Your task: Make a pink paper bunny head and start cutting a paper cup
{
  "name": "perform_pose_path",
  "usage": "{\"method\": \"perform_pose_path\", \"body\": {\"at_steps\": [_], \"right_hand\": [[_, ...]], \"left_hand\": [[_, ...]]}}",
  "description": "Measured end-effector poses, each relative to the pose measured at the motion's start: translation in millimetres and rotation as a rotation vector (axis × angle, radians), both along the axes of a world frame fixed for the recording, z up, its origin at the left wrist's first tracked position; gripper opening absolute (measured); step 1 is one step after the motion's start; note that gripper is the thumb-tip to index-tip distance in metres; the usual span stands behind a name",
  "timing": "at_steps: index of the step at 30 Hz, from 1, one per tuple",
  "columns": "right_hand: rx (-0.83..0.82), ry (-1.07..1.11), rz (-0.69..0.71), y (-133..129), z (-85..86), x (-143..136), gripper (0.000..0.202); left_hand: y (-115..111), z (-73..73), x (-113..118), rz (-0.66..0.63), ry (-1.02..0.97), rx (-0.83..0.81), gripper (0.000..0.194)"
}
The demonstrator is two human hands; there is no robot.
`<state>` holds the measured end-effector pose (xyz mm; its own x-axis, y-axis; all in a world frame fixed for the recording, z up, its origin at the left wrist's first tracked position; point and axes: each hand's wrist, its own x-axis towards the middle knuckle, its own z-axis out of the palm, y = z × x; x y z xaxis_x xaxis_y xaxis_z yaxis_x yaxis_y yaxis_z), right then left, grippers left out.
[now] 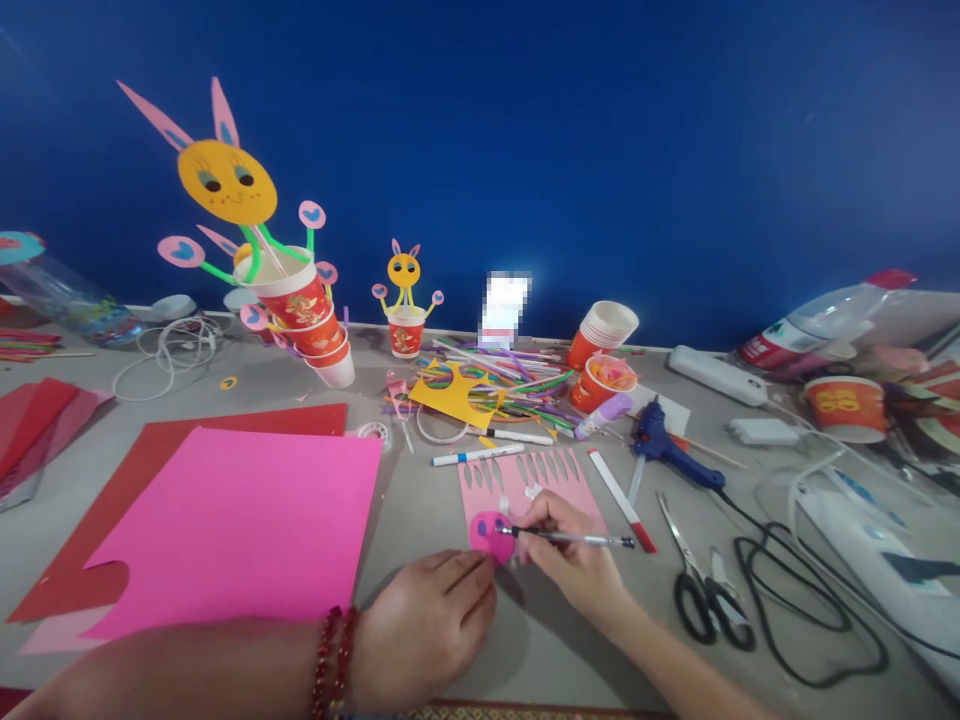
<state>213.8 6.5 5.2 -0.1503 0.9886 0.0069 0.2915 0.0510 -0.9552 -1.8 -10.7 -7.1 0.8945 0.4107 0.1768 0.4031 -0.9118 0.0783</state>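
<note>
The right hand grips a slim, clear-barrelled pen with a black end close to its point, seemingly for fine control over a small area. That point meets a small, round magenta paper disc marked with two dark blue-purple spots, lying between the two hands. The fingertips of the left hand rest at the disc's near edge, apparently to stop it sliding under the pen; whether they pinch or only press, I cannot tell. Beneath the disc, a pale pink paper sheet with leaf-shaped holes stretches beyond the hands, perhaps serving as backing. Just past it lies a white marker with a blue band. Right of the right hand, a white marker with a red cap, black-handled metal scissors and a dark blue glue gun sit probably for easy reach. Left of the left hand, a bright pink paper sheet overlaps a red one. Farthest from the hands, a yellow rabbit-eared paper figure stands in a red paper cup, which likely keeps it upright on the grey tabletop.
</note>
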Motion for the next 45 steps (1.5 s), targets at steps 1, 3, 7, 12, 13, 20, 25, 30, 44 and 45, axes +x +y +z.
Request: {"method": "perform_pose_path", "body": {"at_steps": [1,3,7,12,13,20,25,30,44,45], "right_hand": [[0.037,-0.024,-0.014,-2,-2.6,-2,0.010],[0.118,-0.082,-0.049,-6,-9.8,-5,0.014],[0.210,-0.145,-0.036,-7,-22.6,-6,0.015],[0.209,-0.169,-0.008,-6,-26.2,-5,0.017],[0.209,-0.170,-0.002,-6,-26.0,-5,0.017],[0.186,-0.135,0.009,-6,-26.8,-3,0.017],[0.177,-0.154,0.023,-7,-26.9,-3,0.017],[0.184,-0.165,0.027,-6,-26.1,-4,0.017],[0.194,-0.200,0.036,-5,-23.5,-6,0.017],[0.195,-0.201,0.040,-5,-23.9,-6,0.017]], "left_hand": [[0,0.2,0,-0.009,0.010,0.000,0.032],[1,0.8,0,-0.027,0.028,0.003,0.031],[1,0.8,0,-0.023,0.042,0.009,0.030],[1,-0.8,1,-0.010,0.035,-0.011,0.031],[1,-1.1,1,-0.015,0.033,-0.015,0.032],[2,-1.3,0,-0.016,0.036,-0.007,0.032],[3,-0.2,-1,-0.026,0.038,-0.012,0.032],[3,-0.2,-1,-0.027,0.037,-0.017,0.031],[1,-1.6,0,-0.015,0.029,-0.012,0.031],[1,-1.2,0,-0.017,0.029,-0.010,0.031]]}}
